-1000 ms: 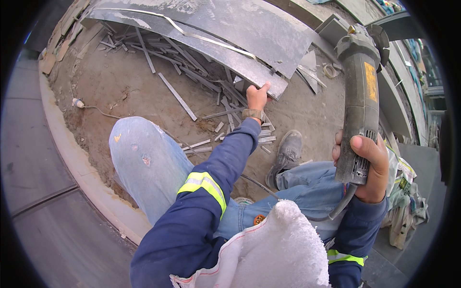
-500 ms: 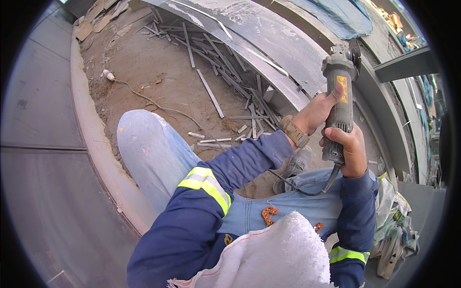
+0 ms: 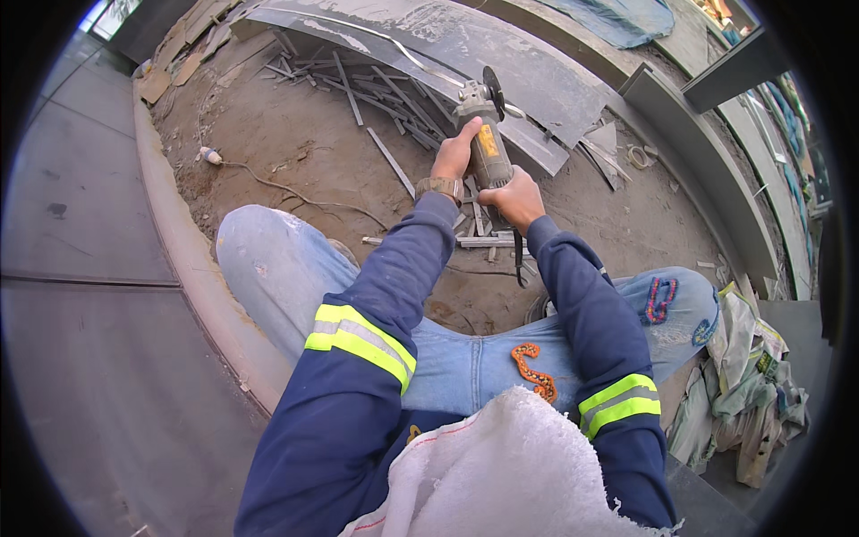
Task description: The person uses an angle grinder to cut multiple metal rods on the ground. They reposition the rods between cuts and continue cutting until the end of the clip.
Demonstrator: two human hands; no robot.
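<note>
Both of my hands grip a grey angle grinder in front of me, its dark disc at the far end. My left hand wraps the body from the left, thumb lying along the casing. Lower down, my right hand is closed round the rear of the handle. The black power cord hangs from that rear end. Just beyond the disc lies a large grey slab with a pale metal strip along it. Whether the disc touches the slab, I cannot tell.
Thin cut strips lie heaped on the dirt below the slab. A pale plug connector with a cord rests at left. Long grey panels stand at right. Crumpled sacks lie beside my right knee. Grey panels border the left.
My two hands have carried the angle grinder from the right toward the middle, over to the slab's near edge. My right knee now shows more fully at right.
</note>
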